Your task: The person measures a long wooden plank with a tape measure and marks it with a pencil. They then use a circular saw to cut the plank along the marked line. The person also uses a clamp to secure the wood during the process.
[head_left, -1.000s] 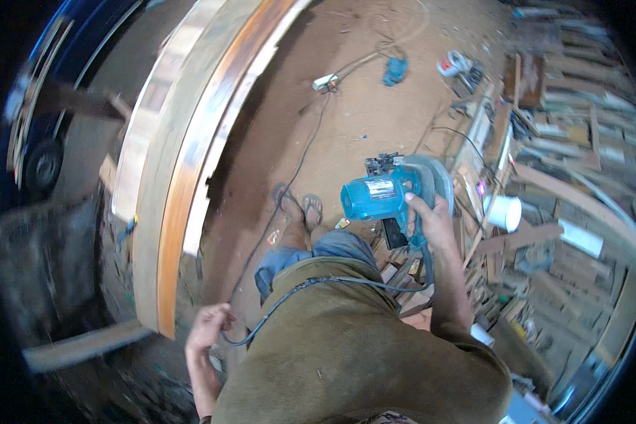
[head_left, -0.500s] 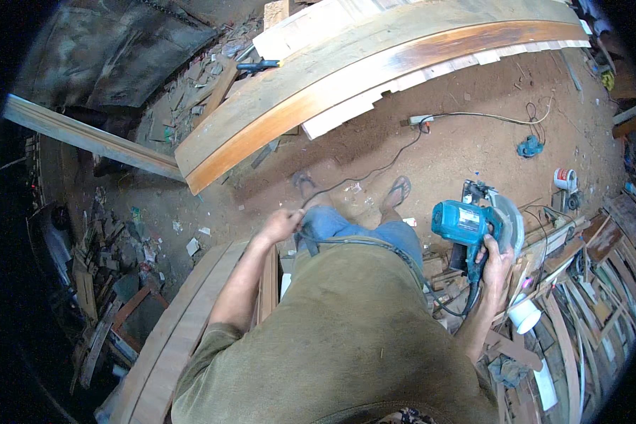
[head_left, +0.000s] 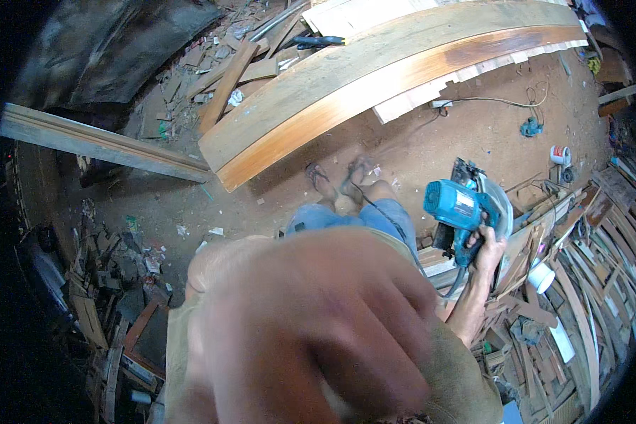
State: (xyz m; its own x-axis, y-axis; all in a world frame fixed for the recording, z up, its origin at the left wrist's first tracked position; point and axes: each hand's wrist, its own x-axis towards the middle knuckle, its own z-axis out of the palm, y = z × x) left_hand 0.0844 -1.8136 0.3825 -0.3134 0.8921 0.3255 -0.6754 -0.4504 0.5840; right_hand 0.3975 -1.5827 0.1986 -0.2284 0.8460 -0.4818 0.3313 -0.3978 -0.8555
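My right hand (head_left: 484, 249) grips a teal circular saw (head_left: 458, 206) by its dark handle, out to my right at about thigh height. The saw's curved grey blade guard (head_left: 499, 205) faces away to the right. From the handle a dark cord (head_left: 454, 286) loops back toward my body, and a cord also runs down between my legs. My left hand (head_left: 318, 318) is raised very close in front of the view, large and blurred. Its fingers are curled in, and whatever they may hold is hidden. The hand covers most of my shirt.
A long wooden plank (head_left: 396, 88) spans the far side, with a black-handled tool (head_left: 319, 42) by its edge. A power strip (head_left: 441, 104) and a smaller teal power tool (head_left: 531, 127) lie on the dirt floor. Wood offcuts and a white bucket (head_left: 540, 276) lie right; scrap lies left.
My left hand has let go of the cord at my waist and risen close to the view. The saw stays in my right hand, shifted slightly. My feet have moved.
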